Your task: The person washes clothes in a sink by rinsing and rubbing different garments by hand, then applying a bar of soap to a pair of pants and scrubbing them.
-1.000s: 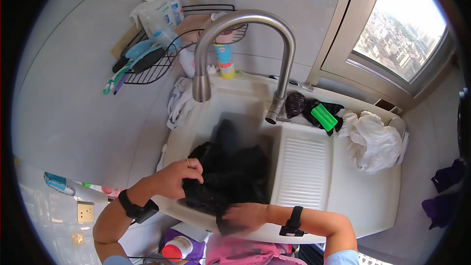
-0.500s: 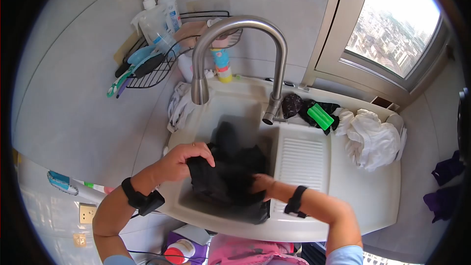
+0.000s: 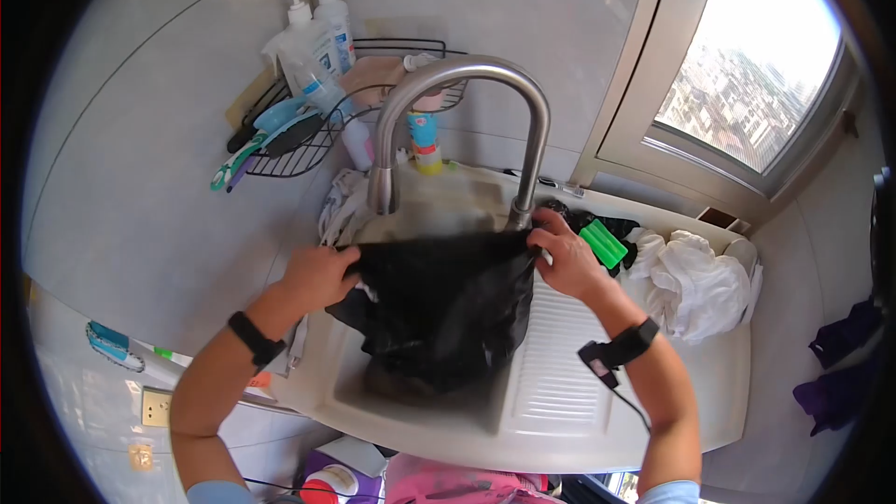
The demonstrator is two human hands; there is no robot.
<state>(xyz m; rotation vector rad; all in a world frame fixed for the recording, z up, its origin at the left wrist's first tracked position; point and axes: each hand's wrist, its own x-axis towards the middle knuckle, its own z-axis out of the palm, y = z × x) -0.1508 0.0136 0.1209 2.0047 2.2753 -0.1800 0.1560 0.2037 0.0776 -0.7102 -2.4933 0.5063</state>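
Observation:
A black cloth is stretched wide over the basin of the white sink, its lower part hanging down into the basin. My left hand is closed on its upper left corner. At the upper right corner, my right hand pinches the cloth beside the base of the metal faucet. The cloth hides most of the basin behind it. Each wrist wears a black strap with a small device.
Right of the basin is a ribbed washboard area. A green brush or bar lies on black fabric, next to white cloth. A wire shelf with bottles hangs at the left, and grey-white fabric rests at the basin's left edge.
The black cloth has come up out of the basin and is spread between both hands. My right hand has moved up and right to the cloth's corner; my left hand has risen and shifted left.

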